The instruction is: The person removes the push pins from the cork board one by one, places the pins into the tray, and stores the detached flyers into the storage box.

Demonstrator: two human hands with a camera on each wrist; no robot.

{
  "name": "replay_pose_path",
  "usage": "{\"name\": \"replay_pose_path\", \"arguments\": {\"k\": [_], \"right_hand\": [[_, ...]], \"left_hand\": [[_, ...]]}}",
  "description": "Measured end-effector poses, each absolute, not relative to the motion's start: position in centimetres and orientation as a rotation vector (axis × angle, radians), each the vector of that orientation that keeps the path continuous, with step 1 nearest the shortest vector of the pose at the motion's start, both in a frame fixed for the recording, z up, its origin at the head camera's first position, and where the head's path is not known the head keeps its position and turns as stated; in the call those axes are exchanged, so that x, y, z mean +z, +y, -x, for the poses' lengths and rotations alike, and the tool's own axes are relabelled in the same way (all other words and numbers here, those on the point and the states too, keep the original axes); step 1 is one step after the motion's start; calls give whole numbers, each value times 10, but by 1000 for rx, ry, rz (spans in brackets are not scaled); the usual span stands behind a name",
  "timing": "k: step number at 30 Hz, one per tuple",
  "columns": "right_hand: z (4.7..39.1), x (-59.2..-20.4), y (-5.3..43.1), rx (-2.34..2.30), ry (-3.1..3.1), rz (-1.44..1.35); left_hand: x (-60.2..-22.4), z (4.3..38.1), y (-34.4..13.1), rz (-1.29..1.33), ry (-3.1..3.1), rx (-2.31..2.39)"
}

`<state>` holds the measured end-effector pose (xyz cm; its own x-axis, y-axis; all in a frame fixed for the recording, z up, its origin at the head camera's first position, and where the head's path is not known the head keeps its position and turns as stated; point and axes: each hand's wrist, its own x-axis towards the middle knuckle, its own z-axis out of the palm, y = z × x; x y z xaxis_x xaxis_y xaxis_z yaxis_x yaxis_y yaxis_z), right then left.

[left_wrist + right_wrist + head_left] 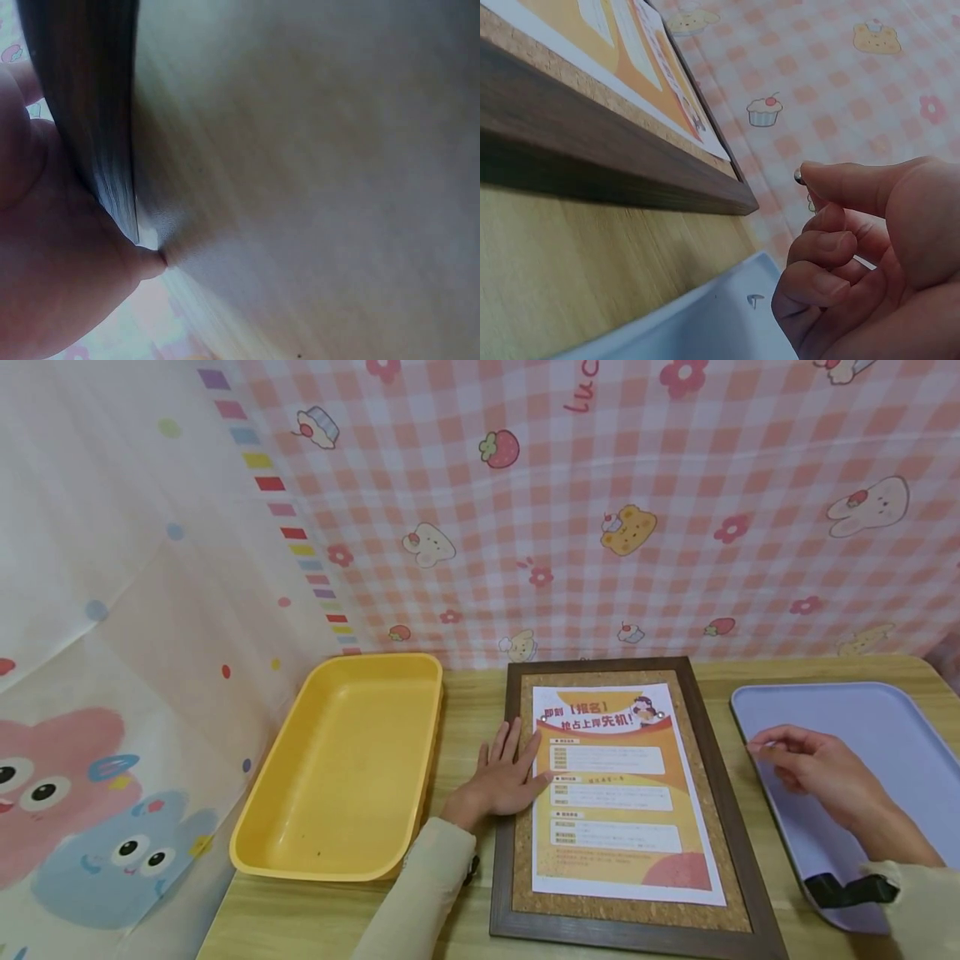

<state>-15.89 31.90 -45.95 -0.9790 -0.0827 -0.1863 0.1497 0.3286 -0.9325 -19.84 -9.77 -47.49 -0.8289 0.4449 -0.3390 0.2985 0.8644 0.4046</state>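
A framed cork board [630, 927] lies on the table with a printed paper sheet [618, 793] on it. Small pins [660, 715] show at the sheet's two upper corners. My left hand [506, 781] rests with spread fingers across the board's left edge, fingertips reaching toward the sheet. Over the left edge of the lilac tray [847, 710], my right hand [832, 777] pinches a thumbtack [799, 177] between thumb and index finger; only its shiny end shows. Another thumbtack [755, 301] lies in the tray, point up, in the right wrist view.
A yellow tray [337, 760] stands left of the board on the wooden table [465, 702]. Behind the table hangs a checked pink cloth [480, 527], and a pale patterned cloth [112, 635] hangs at the left.
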Motion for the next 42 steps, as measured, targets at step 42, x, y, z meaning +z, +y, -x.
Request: {"name": "replay_pose_path", "arguments": {"k": [42], "right_hand": [[167, -482, 345, -1613, 2511, -344]], "left_hand": [[-472, 198, -96, -542, 2619, 472]]}}
